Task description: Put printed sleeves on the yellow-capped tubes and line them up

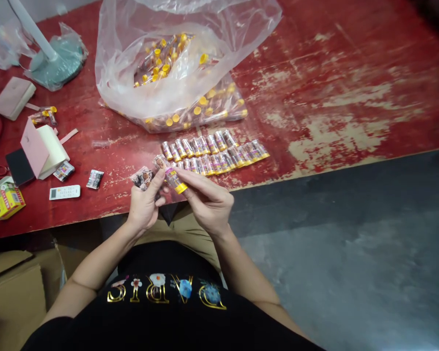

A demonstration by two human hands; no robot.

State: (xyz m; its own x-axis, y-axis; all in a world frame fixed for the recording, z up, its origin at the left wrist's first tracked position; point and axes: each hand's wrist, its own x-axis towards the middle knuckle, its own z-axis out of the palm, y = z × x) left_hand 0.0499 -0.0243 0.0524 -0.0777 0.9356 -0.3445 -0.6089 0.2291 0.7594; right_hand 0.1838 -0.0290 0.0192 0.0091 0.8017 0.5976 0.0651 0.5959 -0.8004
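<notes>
My left hand [145,204] is closed around a small bunch of printed slips [142,178], its thumb pressed near one slip's end. Between the fingers of my right hand [210,201] is a small clear tube [173,179] with a yellow cap and a purple printed band. The capped end points down toward me, and the tube's other end meets the slips at my left fingertips. Whether a slip goes inside the tube, I cannot tell. Just beyond my hands, two rows of similar filled tubes [215,163] lie side by side on the red table [131,141].
A large clear plastic bag [111,73] full of yellow-capped tubes lies open behind the rows. Leftward are a white remote [65,192], a small printed packet [94,179], an open pink notebook [34,146], a yellow box [5,201] and a lamp base [58,63].
</notes>
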